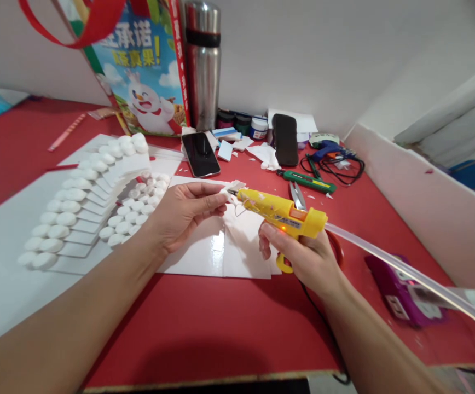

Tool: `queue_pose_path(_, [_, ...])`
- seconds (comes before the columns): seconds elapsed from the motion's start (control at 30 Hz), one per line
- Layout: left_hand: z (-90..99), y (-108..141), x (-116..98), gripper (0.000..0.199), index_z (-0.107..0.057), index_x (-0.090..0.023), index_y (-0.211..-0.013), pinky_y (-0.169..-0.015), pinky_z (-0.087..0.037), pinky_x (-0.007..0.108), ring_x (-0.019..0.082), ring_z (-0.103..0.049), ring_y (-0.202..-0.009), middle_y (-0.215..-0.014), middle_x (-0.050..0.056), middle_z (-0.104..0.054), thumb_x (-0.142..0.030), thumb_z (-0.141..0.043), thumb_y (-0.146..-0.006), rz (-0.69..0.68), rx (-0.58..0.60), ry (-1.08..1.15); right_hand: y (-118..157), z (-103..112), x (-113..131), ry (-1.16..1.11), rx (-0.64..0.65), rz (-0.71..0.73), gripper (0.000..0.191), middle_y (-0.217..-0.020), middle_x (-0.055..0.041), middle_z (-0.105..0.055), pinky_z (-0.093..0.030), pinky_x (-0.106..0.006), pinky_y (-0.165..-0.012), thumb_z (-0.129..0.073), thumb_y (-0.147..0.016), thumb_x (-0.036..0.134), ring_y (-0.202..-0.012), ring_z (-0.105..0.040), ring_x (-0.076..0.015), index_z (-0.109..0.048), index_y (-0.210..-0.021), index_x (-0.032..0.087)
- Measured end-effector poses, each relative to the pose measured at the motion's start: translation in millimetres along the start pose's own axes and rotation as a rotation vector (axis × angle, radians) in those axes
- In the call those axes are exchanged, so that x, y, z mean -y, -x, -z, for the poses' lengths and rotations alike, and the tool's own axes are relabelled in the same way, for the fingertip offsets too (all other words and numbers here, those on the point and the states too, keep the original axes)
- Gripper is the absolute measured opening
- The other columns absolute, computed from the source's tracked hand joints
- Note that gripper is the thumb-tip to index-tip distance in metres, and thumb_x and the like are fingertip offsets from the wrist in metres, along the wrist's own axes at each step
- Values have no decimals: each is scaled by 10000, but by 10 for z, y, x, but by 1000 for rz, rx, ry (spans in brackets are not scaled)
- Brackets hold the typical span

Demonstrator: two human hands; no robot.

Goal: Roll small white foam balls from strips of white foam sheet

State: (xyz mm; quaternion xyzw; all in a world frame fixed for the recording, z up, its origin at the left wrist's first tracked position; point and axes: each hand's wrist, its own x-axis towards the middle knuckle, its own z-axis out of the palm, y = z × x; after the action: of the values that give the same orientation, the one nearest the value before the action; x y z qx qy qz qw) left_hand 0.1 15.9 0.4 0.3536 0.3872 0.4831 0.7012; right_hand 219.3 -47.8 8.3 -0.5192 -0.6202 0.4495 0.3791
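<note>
My right hand is wrapped round the handle of a yellow hot glue gun, whose small lamp glows orange. A long clear glue stick runs out of its back. At the nozzle, my left hand pinches a small white piece, partly hidden by the fingers. Beneath both hands lie glossy white sheets. Left of my left hand, white round discs are grouped together. Beyond them stands a curved, stepped white card structure edged with paired white discs.
Along the back are a printed bag, a steel flask, paint jars and two phones. Scissors, a green cutter and a cable lie behind the glue gun. A purple device sits right.
</note>
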Motion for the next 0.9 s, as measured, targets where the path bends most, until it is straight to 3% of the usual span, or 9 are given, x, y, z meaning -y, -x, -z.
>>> queue_pose_path(0.43, [2, -1, -5, 203, -810, -119, -816, -773, -563, 301, 116, -662, -669, -776, 54, -759, -178, -915, -653, 18, 0, -24, 8, 12, -8, -62, -66, 44, 352, -628, -13, -616, -450, -302, -573, -622, -971, 410, -598, -584, -154, -639, -694, 194])
queue_pose_path(0.73, [16, -1, -10, 225, -815, -111, -840, -757, -569, 248, 98, -675, -685, -784, 43, -761, -174, -927, -655, 22, 3, 54, 10, 1, 0, -66, 8, 15, 394, -590, 0, -581, -431, -276, -519, -625, -964, 432, -543, -549, -127, -596, -654, 191])
queue_pose_path(0.9, [17, -1, -18, 207, -811, -112, -811, -753, -566, 246, 92, -664, -666, -759, 40, -755, -174, -930, -655, 27, 16, 32, 15, 20, -13, -68, -72, 2, 370, -577, 6, -574, -425, -269, -503, -639, -954, 400, -527, -549, -123, -596, -652, 190])
